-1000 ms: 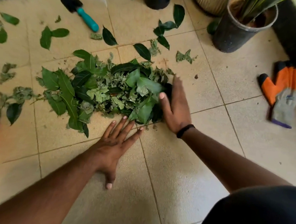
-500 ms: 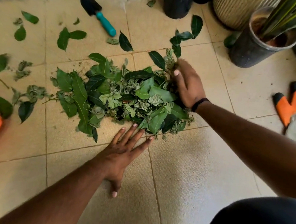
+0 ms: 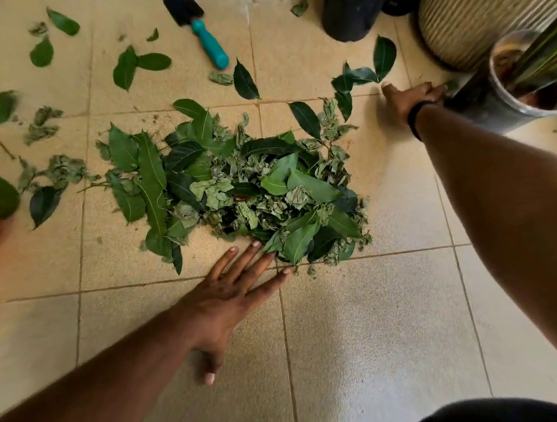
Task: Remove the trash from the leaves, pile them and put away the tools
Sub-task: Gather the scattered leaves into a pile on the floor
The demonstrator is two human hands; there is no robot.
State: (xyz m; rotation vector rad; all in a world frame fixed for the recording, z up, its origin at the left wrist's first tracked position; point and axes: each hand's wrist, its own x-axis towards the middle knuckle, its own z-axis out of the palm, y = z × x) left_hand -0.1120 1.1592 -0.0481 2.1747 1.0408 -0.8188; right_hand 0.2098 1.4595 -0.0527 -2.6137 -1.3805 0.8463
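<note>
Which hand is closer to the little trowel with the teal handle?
Right. The right hand reaches past the trowel toward the pots; the left hand rests flat below the leaf pile.

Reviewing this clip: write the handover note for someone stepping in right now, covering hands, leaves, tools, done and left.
Left hand: open, flat on the beige tiled floor, fingertips at the near edge of the green leaf pile.
Right hand: stretched to the dark plant pot; fingers blurred, grip unclear.
Black trowel with teal handle: lying on the floor beyond the pile, untouched.
Done: most leaves piled.
Left: gather the scattered loose leaves on the left and far side, put away the trowel. No trash visible.
</note>
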